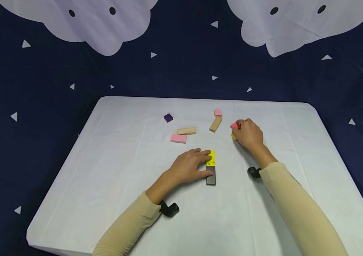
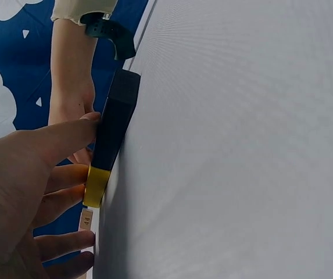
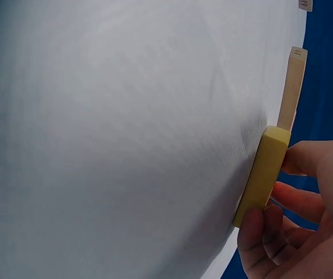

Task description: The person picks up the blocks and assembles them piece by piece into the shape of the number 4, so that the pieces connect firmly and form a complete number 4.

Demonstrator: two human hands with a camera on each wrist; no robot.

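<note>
Table [image 1: 72, 199]: blks well in from L + R edges. Nearer far edge: purple blk [image 1: 168, 118], small pink blk [image 1: 218, 112], wood blk [image 1: 216, 124]; pink blk [image 1: 178, 138] + 2nd wood blk [image 1: 186, 131] just beyond L hand [image 1: 188, 165]. Its fingers spread, touching near yellow blk [image 1: 211, 162] + black blk [image 1: 211, 176], end to end, approx mid-table. R hand [image 1: 250, 134] curled round far yellow blk [image 3: 264, 174], red blk [image 1: 234, 126] at fingertips.
</note>
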